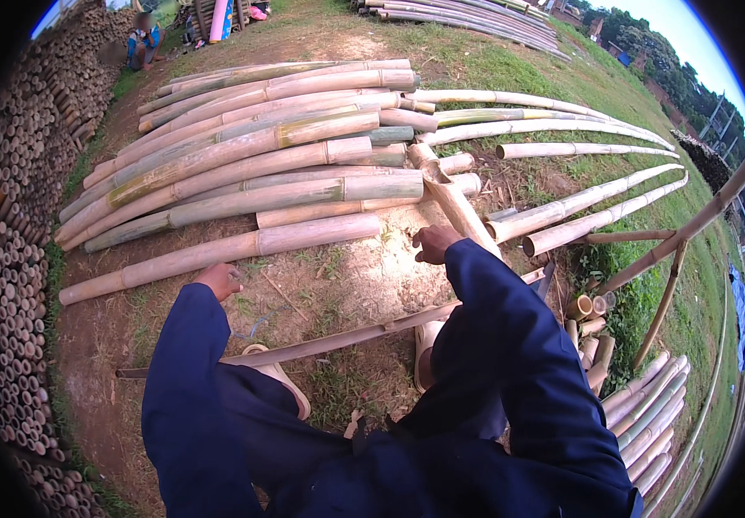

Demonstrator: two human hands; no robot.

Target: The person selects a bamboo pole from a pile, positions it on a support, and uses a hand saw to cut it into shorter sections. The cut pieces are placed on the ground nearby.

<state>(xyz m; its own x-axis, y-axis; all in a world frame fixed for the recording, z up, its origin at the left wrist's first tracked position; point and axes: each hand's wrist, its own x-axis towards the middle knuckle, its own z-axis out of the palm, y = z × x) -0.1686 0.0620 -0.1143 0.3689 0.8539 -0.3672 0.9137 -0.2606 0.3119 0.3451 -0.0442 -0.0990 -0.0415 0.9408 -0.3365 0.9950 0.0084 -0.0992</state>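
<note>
My left hand [220, 281] hangs just on the near side of the closest bamboo pole [234, 250], its fingers loosely bent and holding nothing I can see. Over a patch of pale sawdust [381, 272], my right hand [435, 243] is empty, with the index finger stuck out and the others curled. Beside it a rough, hollowed wooden piece [457, 207] lies slanting, dusted with sawdust. A long narrow strip that looks like split bamboo [338, 339] crosses the ground in front of me, by my two light-coloured shoes [279, 377].
A heap of cut bamboo poles [243, 164] lies ahead. Longer poles [562, 129] stretch away to the right. Stacked bamboo ends [10, 345] form a wall at left. Short offcuts [593, 328] and a slanting pole rail [692, 233] stand at right. A person [142, 47] crouches far off.
</note>
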